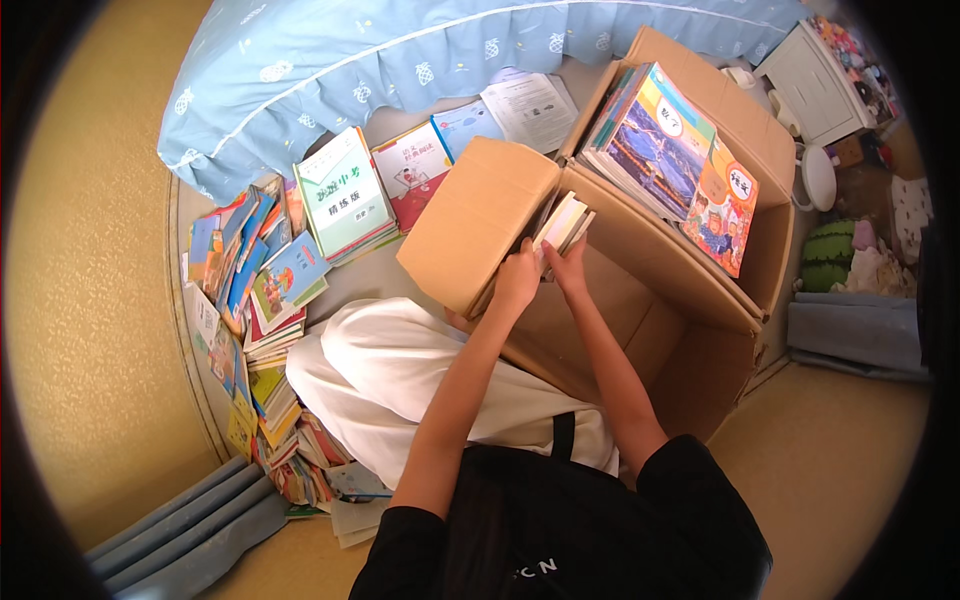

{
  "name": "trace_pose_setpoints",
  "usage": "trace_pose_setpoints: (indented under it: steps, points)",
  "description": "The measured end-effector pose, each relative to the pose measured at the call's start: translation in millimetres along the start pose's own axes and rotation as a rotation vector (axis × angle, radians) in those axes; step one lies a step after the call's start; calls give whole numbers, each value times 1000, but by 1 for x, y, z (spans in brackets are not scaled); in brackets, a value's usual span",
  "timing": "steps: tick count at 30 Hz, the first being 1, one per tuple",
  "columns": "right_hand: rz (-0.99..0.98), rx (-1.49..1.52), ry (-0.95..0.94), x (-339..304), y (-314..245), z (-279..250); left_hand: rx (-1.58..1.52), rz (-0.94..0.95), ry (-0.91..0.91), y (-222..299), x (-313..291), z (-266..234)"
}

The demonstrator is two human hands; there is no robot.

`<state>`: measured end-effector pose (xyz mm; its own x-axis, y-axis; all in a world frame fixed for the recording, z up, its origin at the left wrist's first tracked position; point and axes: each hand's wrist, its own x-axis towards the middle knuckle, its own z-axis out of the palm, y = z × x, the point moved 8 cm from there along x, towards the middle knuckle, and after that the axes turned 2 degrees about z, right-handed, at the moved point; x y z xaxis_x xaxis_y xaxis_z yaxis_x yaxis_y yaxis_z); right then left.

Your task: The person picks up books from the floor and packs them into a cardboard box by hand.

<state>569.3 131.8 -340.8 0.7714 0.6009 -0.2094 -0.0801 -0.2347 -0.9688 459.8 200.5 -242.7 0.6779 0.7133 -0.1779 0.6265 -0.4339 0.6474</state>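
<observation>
A small stack of books [561, 222] is gripped between my two hands, page edges facing up, at the left end of the near cardboard box [630, 300]. My left hand [516, 280] is closed on the stack's near left side. My right hand [567, 268] closes on its right side. The stack stands on edge, partly inside the box beside the raised flap [478, 222]. Fingers and the box wall hide its lower part. Bare brown cardboard shows to the right of the books.
Behind it, another cardboard box [775, 235] holds colourful textbooks [660, 130]. Book stacks [345, 195] line the floor by a blue bed skirt [425, 75]. More books [265, 290] lie piled along the left wall. A white cabinet [815, 85] stands at the far right.
</observation>
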Motion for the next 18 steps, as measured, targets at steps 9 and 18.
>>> trace_pose_setpoints:
  steps: [9,18]
  points:
    - [53,-8,-15,0,-7,10,-102,-125,18,-35,4,13]
    - [38,26,-11,5,-6,9,-201,-133,71,-45,9,29]
